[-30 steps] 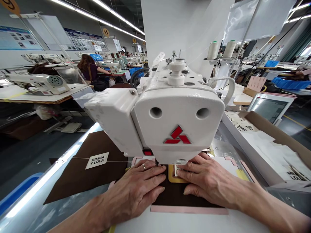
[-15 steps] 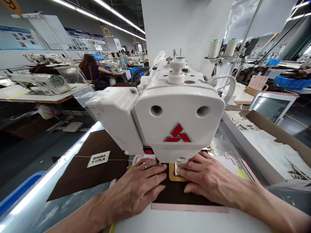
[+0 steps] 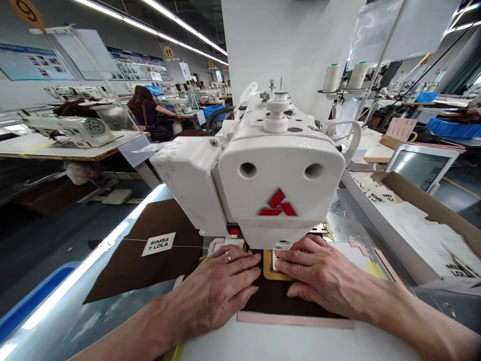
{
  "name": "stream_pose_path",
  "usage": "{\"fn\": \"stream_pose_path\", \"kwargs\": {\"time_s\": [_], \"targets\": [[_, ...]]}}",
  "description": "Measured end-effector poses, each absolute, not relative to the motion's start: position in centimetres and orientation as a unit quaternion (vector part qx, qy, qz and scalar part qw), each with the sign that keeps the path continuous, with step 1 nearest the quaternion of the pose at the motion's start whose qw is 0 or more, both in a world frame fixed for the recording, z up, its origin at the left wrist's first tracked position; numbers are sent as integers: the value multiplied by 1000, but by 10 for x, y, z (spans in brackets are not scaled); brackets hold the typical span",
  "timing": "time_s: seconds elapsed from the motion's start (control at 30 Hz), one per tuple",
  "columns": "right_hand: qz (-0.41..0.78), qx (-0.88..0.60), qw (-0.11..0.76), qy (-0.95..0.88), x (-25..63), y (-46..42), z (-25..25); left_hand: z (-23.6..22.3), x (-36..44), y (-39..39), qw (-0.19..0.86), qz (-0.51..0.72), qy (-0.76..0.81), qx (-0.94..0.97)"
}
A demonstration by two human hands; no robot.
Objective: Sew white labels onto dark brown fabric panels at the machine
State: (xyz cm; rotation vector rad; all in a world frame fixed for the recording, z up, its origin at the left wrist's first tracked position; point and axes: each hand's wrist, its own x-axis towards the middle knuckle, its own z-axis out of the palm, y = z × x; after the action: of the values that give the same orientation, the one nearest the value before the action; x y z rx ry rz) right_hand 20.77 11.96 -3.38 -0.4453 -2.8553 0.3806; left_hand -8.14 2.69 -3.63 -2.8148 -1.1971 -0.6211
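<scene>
Under the head of a white sewing machine (image 3: 278,173) lies a dark brown fabric piece (image 3: 296,307). My left hand (image 3: 221,286) rests flat on its left part, fingers stretched out and fingertips close to the needle area, which the machine head mostly hides. My right hand (image 3: 321,273) lies flat on the right side, its fingers pressing a white label (image 3: 274,260) inside a yellow frame (image 3: 268,274). The fingers cover most of that label. Left of my hands, another brown piece (image 3: 124,276) carries a white label printed "BIMBA Y LOLA" (image 3: 158,244). A thread runs across it.
A long box (image 3: 421,220) of printed labels stands on the right, with a tablet-like screen (image 3: 419,163) behind it. Pink strips (image 3: 295,320) edge the white work surface. Thread cones (image 3: 331,77) stand behind. A blue bin (image 3: 37,296) is low at left; a co-worker (image 3: 145,108) sits beyond.
The view has shifted slightly, so the background and the machine sit a little farther right. Both hands keep their places on the brown fabric, with no clear movement.
</scene>
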Motion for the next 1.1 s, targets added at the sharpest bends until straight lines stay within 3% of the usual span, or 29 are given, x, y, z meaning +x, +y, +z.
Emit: {"fn": "stream_pose_path", "kwargs": {"time_s": [1.1], "targets": [[96,-158,134,-974,206,141,-35,-39,-86,42,-11,-184,-428,-885]]}}
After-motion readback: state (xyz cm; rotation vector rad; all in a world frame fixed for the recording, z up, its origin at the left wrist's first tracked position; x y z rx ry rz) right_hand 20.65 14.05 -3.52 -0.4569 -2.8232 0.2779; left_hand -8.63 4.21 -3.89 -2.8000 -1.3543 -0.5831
